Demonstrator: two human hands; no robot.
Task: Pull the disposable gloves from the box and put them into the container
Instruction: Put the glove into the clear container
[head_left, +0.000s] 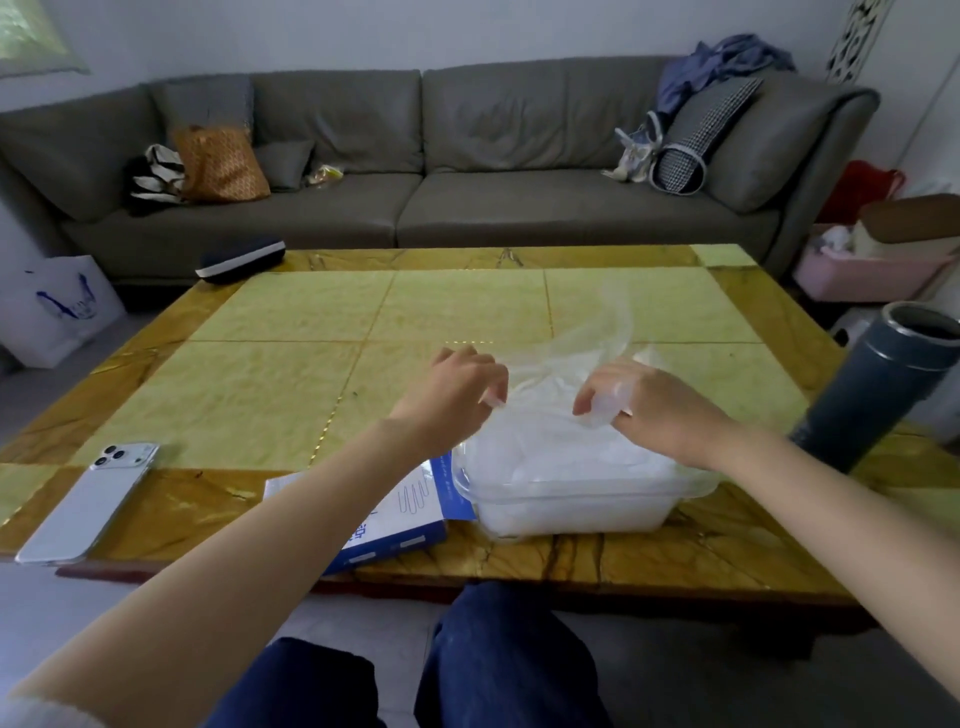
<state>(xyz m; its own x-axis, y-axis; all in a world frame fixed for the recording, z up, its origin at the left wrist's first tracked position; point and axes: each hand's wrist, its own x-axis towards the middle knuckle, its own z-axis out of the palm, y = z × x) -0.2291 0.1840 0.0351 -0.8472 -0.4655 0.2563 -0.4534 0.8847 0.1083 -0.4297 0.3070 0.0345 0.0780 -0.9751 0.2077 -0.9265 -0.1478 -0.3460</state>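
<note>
A clear plastic container (582, 512) stands near the table's front edge, heaped with thin transparent disposable gloves (550, 447). Left of it lies the flat blue and white glove box (415, 514), partly under my left forearm. My right hand (649, 402) hovers over the container and pinches a clear glove (608, 332) that trails up and back from the fingers. My left hand (457, 389) is above the container's left edge with fingers curled down at the glove film; whether it pinches any film is unclear.
A white phone (91, 501) lies at the table's front left. A tall dark flask (878, 384) stands at the right edge, close to my right arm. A dark case (241, 260) sits at the table's (291, 332) far left corner. A grey sofa (467, 171) is behind.
</note>
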